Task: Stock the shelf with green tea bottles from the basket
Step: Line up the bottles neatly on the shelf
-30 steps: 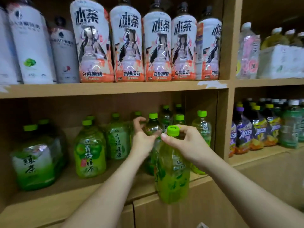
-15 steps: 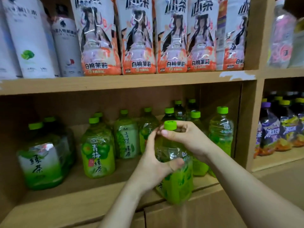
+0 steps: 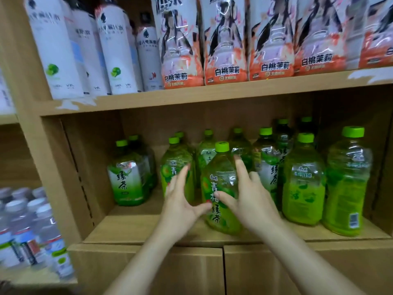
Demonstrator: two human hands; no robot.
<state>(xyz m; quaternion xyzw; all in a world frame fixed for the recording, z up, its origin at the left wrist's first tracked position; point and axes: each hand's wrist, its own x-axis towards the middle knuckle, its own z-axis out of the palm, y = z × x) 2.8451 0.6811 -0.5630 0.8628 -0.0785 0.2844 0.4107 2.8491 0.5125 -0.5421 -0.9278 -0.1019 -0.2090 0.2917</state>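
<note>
A green tea bottle (image 3: 221,188) with a green cap stands upright on the front part of the lower shelf board (image 3: 136,228). My right hand (image 3: 251,196) wraps its right side, with the thumb across the label and the index finger up along the shoulder. On the bottle's left, my left hand (image 3: 182,201) has its fingers spread, and only the thumb touches the bottle low down. Several more green tea bottles (image 3: 304,184) stand behind and to both sides. The basket is out of view.
Tall white bottles (image 3: 114,52) and peach-labelled bottles (image 3: 225,45) fill the shelf above. Water bottles (image 3: 27,231) crowd the compartment at lower left. A wooden upright (image 3: 53,167) walls the left side. Bare board lies at the shelf's front left, with cabinet doors (image 3: 191,271) below.
The bottle has gone from held in front of the shelf edge to standing on the board. My right hand dropped from the cap to the body. My left hand's fingers opened. The view swung left.
</note>
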